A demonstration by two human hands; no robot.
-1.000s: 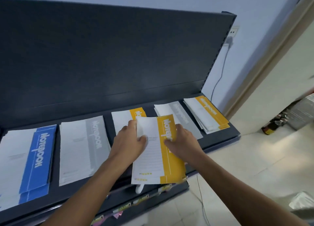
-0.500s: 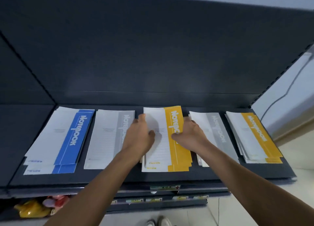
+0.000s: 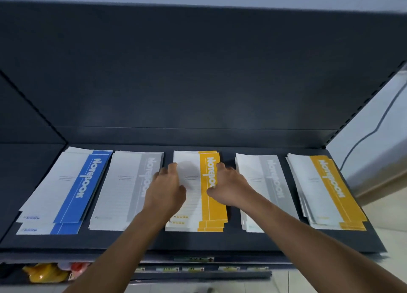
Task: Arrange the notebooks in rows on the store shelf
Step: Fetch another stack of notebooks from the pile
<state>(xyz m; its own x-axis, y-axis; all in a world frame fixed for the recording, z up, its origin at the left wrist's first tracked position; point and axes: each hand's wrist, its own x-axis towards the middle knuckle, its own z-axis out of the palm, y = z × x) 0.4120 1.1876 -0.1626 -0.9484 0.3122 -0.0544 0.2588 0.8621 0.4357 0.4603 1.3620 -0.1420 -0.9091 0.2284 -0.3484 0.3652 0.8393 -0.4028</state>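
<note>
Both hands are on the middle yellow stack (image 3: 211, 206), and I make it third of five on the shelf (image 3: 198, 242). The left hand (image 3: 167, 189) curls its fingers over the stack's left edge, thumb on the white cover. The right hand (image 3: 229, 187) curls over the right edge, thumb on the yellow band. The covers underneath are out of line at the near edge (corners stepped). Narrow dark gaps part it from the left grey stack (image 3: 127, 187) and the right grey stack (image 3: 264, 189). A bare strip of shelf runs along the front.
</note>
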